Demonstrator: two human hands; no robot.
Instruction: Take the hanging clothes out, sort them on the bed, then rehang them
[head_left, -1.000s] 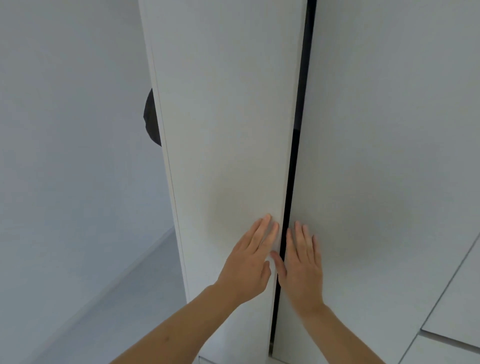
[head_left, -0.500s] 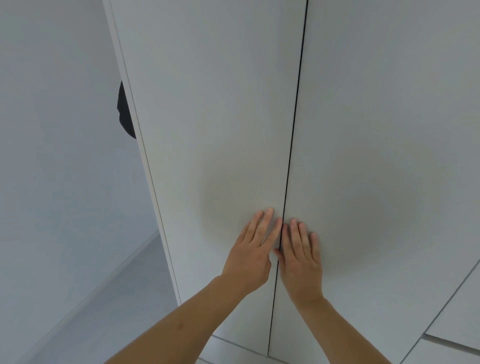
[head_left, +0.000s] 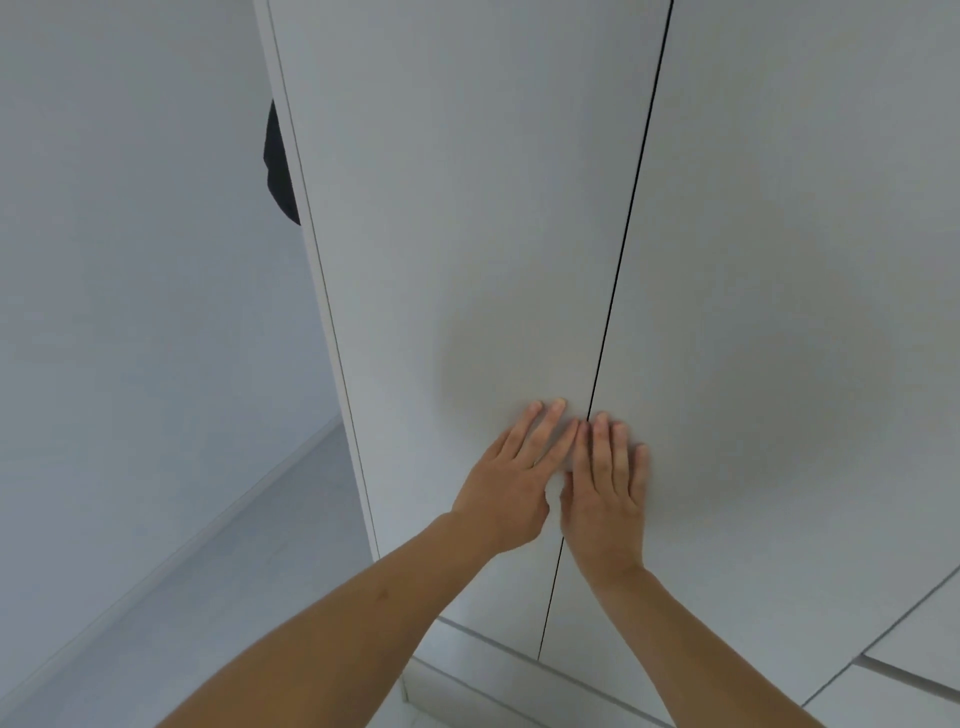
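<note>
Two white wardrobe doors stand closed in front of me, with only a thin dark seam (head_left: 631, 208) between them. My left hand (head_left: 519, 473) presses flat on the left door (head_left: 441, 234) with straight fingers, just left of the seam. My right hand (head_left: 605, 483) lies flat on the right door (head_left: 805, 260), fingers straight, just right of the seam. The two hands almost touch. No clothes are visible; the inside of the wardrobe is hidden.
A dark object (head_left: 280, 166) pokes out behind the wardrobe's left edge, against the white wall (head_left: 130, 260). Pale floor (head_left: 234, 597) runs along the left. White drawer fronts (head_left: 909, 649) sit below and to the right of the doors.
The left door has swung fully closed under my left hand, and the dark gap between the doors has narrowed to a thin seam. Both hands stay flat on the doors.
</note>
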